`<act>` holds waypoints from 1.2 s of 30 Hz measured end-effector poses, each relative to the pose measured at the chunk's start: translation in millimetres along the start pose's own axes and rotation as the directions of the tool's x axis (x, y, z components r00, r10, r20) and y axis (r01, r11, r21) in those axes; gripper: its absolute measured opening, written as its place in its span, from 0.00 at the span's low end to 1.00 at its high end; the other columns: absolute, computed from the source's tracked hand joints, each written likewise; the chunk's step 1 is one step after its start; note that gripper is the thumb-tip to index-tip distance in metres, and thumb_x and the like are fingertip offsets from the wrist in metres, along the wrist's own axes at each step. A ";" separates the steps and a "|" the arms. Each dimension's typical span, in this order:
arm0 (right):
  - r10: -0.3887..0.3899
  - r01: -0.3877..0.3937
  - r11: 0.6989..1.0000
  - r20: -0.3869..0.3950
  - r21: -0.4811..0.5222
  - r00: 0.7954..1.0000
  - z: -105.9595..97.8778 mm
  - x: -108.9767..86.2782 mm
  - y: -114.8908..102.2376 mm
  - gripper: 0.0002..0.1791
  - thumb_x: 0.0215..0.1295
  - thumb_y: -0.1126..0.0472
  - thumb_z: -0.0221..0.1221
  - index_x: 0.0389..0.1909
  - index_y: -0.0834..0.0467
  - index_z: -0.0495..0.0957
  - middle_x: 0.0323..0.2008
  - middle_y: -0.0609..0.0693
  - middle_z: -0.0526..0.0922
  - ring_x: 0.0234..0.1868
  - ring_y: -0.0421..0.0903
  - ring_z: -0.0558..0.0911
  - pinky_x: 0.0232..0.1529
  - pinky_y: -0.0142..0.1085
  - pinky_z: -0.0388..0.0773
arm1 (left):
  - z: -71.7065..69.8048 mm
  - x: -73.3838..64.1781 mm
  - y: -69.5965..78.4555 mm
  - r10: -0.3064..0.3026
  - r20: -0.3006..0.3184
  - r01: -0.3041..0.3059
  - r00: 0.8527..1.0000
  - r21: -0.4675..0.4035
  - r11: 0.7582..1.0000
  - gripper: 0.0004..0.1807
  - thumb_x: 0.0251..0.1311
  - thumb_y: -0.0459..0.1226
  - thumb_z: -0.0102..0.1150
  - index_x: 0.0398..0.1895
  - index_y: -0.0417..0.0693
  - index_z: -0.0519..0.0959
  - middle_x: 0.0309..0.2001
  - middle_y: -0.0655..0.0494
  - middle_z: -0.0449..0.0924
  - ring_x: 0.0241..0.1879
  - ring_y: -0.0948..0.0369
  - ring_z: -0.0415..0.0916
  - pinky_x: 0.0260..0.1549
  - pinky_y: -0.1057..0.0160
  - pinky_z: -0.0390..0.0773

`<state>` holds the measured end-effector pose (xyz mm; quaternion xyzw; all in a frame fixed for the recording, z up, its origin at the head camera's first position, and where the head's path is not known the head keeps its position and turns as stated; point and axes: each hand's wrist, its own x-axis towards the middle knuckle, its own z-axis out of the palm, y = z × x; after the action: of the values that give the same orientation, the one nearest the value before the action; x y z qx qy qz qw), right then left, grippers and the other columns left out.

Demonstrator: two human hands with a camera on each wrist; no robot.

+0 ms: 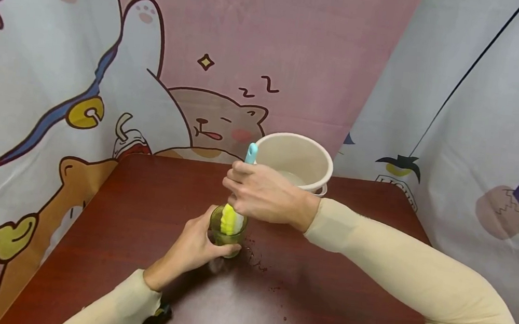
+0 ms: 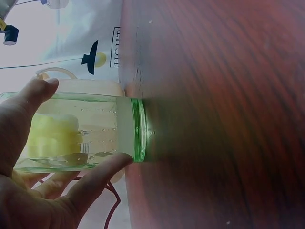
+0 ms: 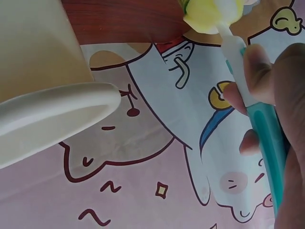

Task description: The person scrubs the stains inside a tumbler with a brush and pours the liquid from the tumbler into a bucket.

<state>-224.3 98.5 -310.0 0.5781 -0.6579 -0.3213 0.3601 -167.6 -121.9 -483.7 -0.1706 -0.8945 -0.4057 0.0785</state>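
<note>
My left hand (image 1: pixel 195 243) grips a green-tinted glass (image 2: pixel 102 131) round its side, with water drops on the wall. The glass stands upright on the table in the head view. Above it, my right hand (image 1: pixel 263 192) holds a sponge brush by its teal and white handle (image 3: pixel 259 114), fingers curled round it. The brush's yellow and white sponge head (image 1: pixel 231 220) is inside the glass, seen through the wall in the left wrist view. The handle's light blue end (image 1: pixel 251 153) sticks up past the right hand.
A white bucket (image 1: pixel 294 157) stands behind the right hand at the table's far edge. Wet drops (image 1: pixel 256 261) mark the dark red table (image 1: pixel 331 294) right of the glass. Printed cartoon curtains (image 1: pixel 322 48) hang behind and at both sides. A small dark object (image 1: pixel 161 313) lies by the left sleeve.
</note>
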 end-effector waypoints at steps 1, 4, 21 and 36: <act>-0.003 0.003 1.000 0.011 0.007 1.000 -1.1 -0.3 0.8 0.06 0.75 0.49 0.70 0.36 0.39 0.93 0.41 0.42 0.88 0.50 0.47 0.84 0.66 0.41 0.67 | -0.2 0.0 0.0 0.002 -0.001 -0.002 1.000 -0.001 1.000 0.45 0.53 0.51 0.95 0.70 0.56 0.77 0.50 0.59 0.93 0.45 0.62 0.90 0.45 0.62 0.90; -0.016 0.015 0.999 0.029 0.032 0.999 -2.9 -1.2 2.8 0.07 0.76 0.48 0.70 0.35 0.39 0.93 0.42 0.42 0.89 0.52 0.47 0.85 0.66 0.41 0.68 | -0.4 0.1 0.1 0.014 -0.008 -0.014 1.000 -0.006 1.000 0.44 0.54 0.50 0.95 0.69 0.56 0.77 0.51 0.59 0.93 0.46 0.62 0.91 0.44 0.61 0.91; -0.018 0.005 0.973 0.053 0.230 0.998 -2.2 -15.2 13.3 0.10 0.55 0.49 0.82 0.37 0.39 0.92 0.39 0.43 0.87 0.48 0.48 0.86 0.65 0.43 0.71 | 0.4 0.6 -1.3 0.013 0.005 -0.012 1.000 -0.027 1.000 0.45 0.53 0.50 0.96 0.71 0.58 0.78 0.53 0.59 0.92 0.48 0.62 0.90 0.44 0.62 0.91; 0.126 -0.079 0.922 -0.100 0.380 0.987 13.4 -20.0 -0.1 0.08 0.55 0.56 0.79 0.31 0.39 0.91 0.34 0.40 0.84 0.42 0.45 0.85 0.64 0.42 0.75 | 1.8 1.2 -3.0 0.009 0.008 -0.009 1.000 -0.014 1.000 0.45 0.54 0.53 0.95 0.70 0.59 0.77 0.51 0.61 0.91 0.44 0.64 0.86 0.41 0.66 0.86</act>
<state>-234.1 118.4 -319.3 0.6195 -0.7133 -0.1343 0.2991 -169.8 -122.0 -486.6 -0.1769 -0.8912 -0.4107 0.0758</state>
